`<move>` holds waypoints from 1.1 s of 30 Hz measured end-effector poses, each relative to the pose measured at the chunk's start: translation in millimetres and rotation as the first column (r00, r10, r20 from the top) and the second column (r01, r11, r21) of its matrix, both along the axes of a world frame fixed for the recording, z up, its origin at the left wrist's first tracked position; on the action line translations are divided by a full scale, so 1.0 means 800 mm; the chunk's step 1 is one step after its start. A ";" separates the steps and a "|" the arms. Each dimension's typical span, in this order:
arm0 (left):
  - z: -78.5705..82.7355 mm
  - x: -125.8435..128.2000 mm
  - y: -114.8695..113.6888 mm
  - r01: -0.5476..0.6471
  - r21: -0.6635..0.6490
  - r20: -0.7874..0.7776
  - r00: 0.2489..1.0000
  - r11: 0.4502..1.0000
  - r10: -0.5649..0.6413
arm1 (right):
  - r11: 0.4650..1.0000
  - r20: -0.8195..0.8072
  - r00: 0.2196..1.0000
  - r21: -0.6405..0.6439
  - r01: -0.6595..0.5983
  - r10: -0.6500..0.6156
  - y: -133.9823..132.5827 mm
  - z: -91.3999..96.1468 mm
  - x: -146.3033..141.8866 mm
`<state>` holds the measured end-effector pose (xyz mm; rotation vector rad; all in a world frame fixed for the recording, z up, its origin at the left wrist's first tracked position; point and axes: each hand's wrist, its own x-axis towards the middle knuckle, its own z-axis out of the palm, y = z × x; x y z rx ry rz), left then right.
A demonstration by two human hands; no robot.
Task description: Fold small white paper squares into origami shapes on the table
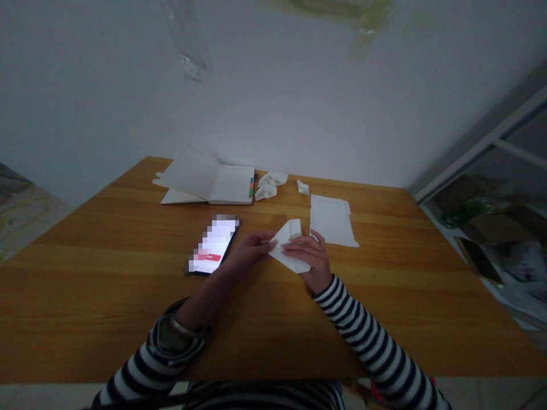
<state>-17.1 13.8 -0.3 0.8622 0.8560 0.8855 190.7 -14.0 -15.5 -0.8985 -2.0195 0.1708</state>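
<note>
Between my hands is a folded sheet of white paper [282, 234], angular in outline, with a small flap standing at its upper right. My left hand [252, 250] pinches its left corner between thumb and fingers. Across its right side lie the fingers of my right hand [314, 259], gripping the paper; the right thumb is hidden. Just left of my left hand, a phone [216, 245] rests on the table with its screen lit and partly pixelated. A flat white sheet with torn edges [331, 219] lies beyond my right hand.
An open notebook [233, 182] with coloured tabs lies at the back left of the wooden table [128, 245]. Beside it are crumpled papers [269, 185] and a small paper scrap [302, 187]. A wall rises behind the table. Right of the table is a shelf [482, 228] with assorted items.
</note>
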 end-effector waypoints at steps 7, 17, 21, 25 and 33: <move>0.013 -0.012 0.001 -0.001 0.054 -0.051 0.999 0.999 0.004 | 0.998 0.089 0.994 0.016 0.057 -0.059 -0.001 0.007 0.002; 0.016 -0.024 0.000 0.109 0.174 -0.177 0.981 0.979 -0.078 | 0.987 0.026 0.998 -0.150 -0.057 0.061 0.005 0.013 0.004; 0.016 -0.023 0.001 0.079 0.185 -0.238 0.971 0.980 -0.034 | 0.967 0.034 0.979 -0.163 -0.195 0.203 0.002 0.007 0.002; 0.017 -0.015 0.000 -0.139 0.117 -0.232 0.959 0.983 0.163 | 0.998 -0.087 0.996 -0.051 -0.033 0.028 -0.003 -0.002 0.003; 0.008 -0.021 0.007 0.018 0.156 -0.211 0.977 0.988 0.015 | 0.998 -0.119 0.991 -0.037 0.058 -0.062 0.000 -0.015 0.018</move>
